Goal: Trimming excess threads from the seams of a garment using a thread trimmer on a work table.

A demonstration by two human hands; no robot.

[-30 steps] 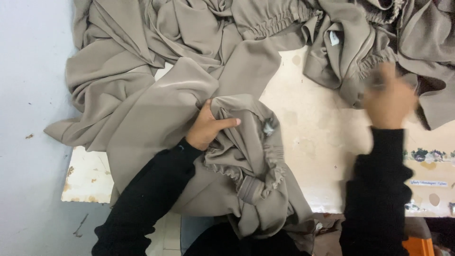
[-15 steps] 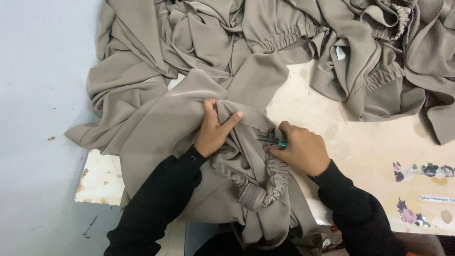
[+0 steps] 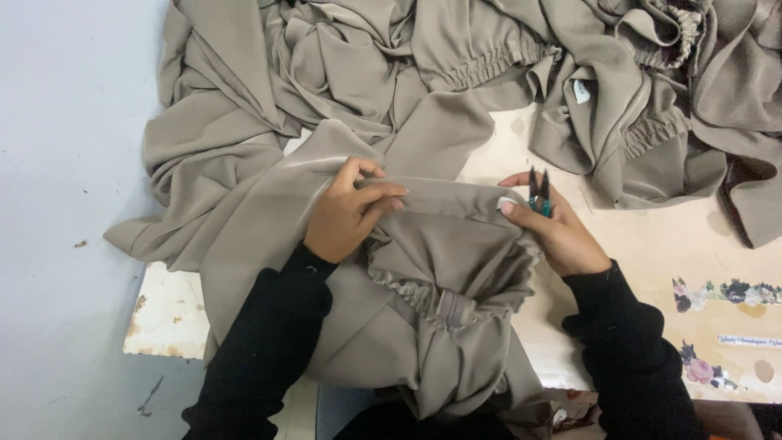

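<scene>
Your left hand [image 3: 346,213] pinches a folded edge of the taupe garment [image 3: 432,269], fingers curled over the top; your right hand [image 3: 554,232] pins the other end of that edge w/ the thumb and also holds small thread snips [image 3: 538,192], blades up and slightly apart. The garment lies on the near part of the surface [image 3: 652,244], hanging partly over its front edge toward you. Fabric looks thin, soft, prob. slippery & light, so it'll droop and slide unless kept taut btwn both hands. Best hold: the folded hem or the gathered elastic band [image 3: 444,301], where layers give more bulk. Colour is plain grey-beige, matte w/ slight sheen, loose folds. More same-colour garments [image 3: 586,90] are piled farther back.
</scene>
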